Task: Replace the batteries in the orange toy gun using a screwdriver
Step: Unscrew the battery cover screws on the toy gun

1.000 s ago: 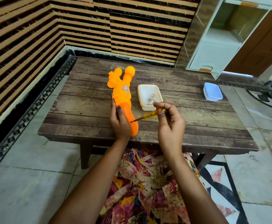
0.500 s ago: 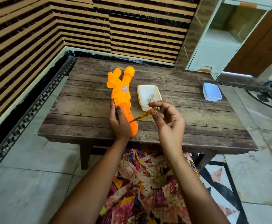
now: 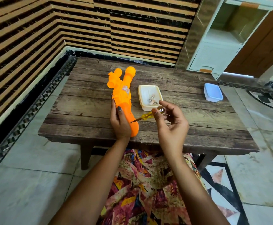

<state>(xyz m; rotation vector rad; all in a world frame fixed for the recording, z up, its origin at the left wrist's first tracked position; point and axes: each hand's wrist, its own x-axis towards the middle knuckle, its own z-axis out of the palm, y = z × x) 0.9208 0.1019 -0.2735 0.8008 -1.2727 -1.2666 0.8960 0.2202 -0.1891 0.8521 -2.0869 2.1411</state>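
On the dark plank wooden tabletop [image 3: 189, 127] rests the orange plastic toy gun [image 3: 124, 98], with its grip end nearest the person. The left hand [image 3: 119, 123] wraps its fingers round that grip to steady it. The right hand [image 3: 170, 127] pinches the end of the thin yellow-handled screwdriver [image 3: 145, 115], its other fingers loosely spread. The tip meets the grip. This looks like work on the battery-cover screw, and the next move calls for turning with steady inward pressure.

Left grip [image 3: 119, 123] wraps the handle of the orange plastic toy gun [image 3: 124, 95], thumb across it. Right grip [image 3: 170, 127] pinches the butt of the yellow translucent screwdriver [image 3: 146, 114] between thumb and forefinger, other fingers relaxed.
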